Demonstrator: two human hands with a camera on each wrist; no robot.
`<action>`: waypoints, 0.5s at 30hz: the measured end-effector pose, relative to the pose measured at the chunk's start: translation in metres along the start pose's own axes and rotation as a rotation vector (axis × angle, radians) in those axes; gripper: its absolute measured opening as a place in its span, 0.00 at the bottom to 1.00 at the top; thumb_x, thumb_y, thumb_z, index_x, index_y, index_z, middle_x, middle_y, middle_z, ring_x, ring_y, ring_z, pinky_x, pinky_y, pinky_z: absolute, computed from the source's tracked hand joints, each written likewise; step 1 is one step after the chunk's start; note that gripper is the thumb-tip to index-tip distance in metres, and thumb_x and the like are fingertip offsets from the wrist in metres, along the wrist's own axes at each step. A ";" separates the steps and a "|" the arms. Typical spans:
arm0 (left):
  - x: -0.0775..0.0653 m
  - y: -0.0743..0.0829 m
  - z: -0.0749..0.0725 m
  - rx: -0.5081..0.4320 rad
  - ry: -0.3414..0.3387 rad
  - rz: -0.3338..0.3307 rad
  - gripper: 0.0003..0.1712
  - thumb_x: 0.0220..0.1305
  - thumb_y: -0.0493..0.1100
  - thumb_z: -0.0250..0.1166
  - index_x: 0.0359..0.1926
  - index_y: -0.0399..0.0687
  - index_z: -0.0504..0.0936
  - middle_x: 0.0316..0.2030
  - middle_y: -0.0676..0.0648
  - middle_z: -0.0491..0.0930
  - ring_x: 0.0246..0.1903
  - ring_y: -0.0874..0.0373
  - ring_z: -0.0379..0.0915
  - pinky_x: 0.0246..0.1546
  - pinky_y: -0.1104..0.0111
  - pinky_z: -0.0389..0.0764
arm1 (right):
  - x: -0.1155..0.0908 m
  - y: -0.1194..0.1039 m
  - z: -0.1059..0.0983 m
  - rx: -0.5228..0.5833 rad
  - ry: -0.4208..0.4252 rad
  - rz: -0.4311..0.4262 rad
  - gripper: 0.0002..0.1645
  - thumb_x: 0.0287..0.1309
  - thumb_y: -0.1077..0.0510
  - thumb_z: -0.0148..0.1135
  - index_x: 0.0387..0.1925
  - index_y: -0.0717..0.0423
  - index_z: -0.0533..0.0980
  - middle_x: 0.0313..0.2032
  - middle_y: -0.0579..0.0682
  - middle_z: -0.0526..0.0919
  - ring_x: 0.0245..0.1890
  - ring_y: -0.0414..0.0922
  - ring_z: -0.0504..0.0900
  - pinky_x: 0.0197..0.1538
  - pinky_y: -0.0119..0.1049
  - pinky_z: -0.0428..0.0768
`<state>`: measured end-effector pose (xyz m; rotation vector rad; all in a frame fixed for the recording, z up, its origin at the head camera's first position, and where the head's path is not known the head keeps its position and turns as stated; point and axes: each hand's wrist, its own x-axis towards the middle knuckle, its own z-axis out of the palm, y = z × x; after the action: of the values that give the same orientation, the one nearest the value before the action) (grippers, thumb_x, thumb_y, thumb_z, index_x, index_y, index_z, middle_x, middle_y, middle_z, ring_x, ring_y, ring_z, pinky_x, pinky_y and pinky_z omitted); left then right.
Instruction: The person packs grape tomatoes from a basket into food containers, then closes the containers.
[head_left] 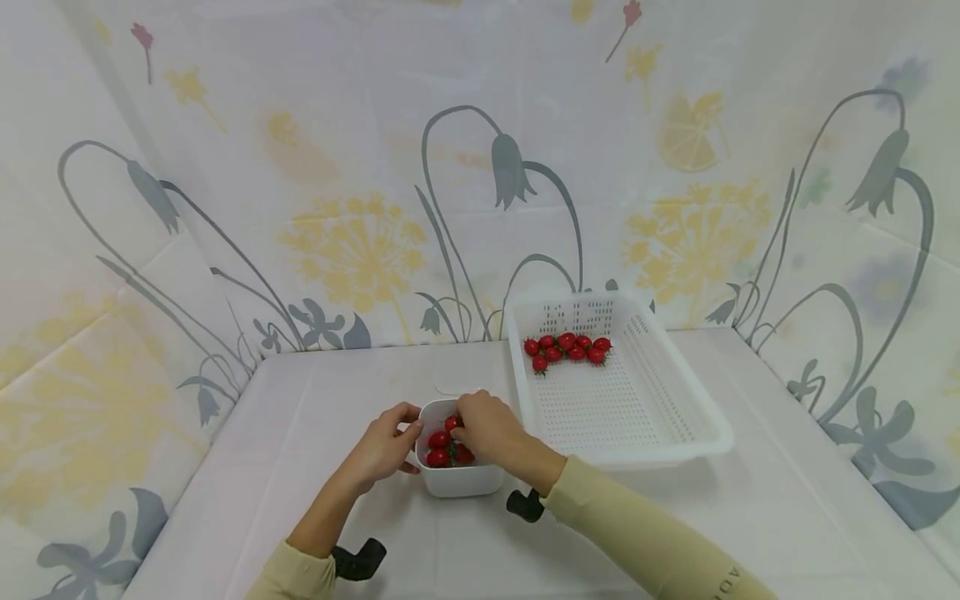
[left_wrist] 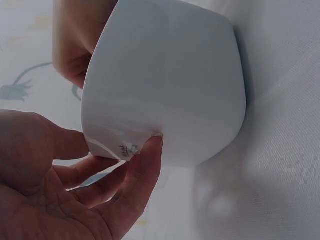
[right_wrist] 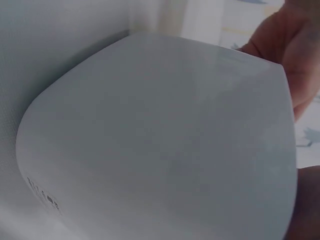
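Flower-printed cloth (head_left: 360, 83) backs your white worktop (head_left: 300, 433). Your left hand (head_left: 386, 446) pinches the wall of the white container (head_left: 463, 483), where red tomatoes (head_left: 438, 440) lie. Your right hand (head_left: 498, 429) reaches inside, fingers mostly hidden; I cannot tell their grip. Rightward, a white basket (head_left: 652, 455) holds more tomatoes (head_left: 567, 342).

The left sleeve (head_left: 292, 575) and right sleeve (head_left: 637, 529) are plain pale khaki, with dark capital letters (head_left: 729, 581) on the right one, partly cut off by the frame edge. At each cuff sits a stubby, round-ended black device, left (head_left: 360, 560) and right (head_left: 525, 505). The left hand (head_left: 384, 446) and right hand (head_left: 487, 425) are ungloved, without visible rings.
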<state>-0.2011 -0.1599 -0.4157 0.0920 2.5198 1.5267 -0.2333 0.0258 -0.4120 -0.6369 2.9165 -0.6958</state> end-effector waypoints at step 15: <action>-0.001 0.001 0.000 0.004 0.007 0.002 0.16 0.78 0.39 0.54 0.60 0.36 0.75 0.61 0.34 0.75 0.45 0.42 0.80 0.30 0.58 0.89 | 0.005 -0.007 0.015 -0.263 0.062 -0.012 0.07 0.59 0.57 0.73 0.39 0.52 0.86 0.30 0.47 0.88 0.26 0.43 0.80 0.35 0.42 0.88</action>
<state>-0.2003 -0.1593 -0.4151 0.0895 2.5285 1.5254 -0.2326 0.0123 -0.4222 -0.6661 3.0927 -0.3398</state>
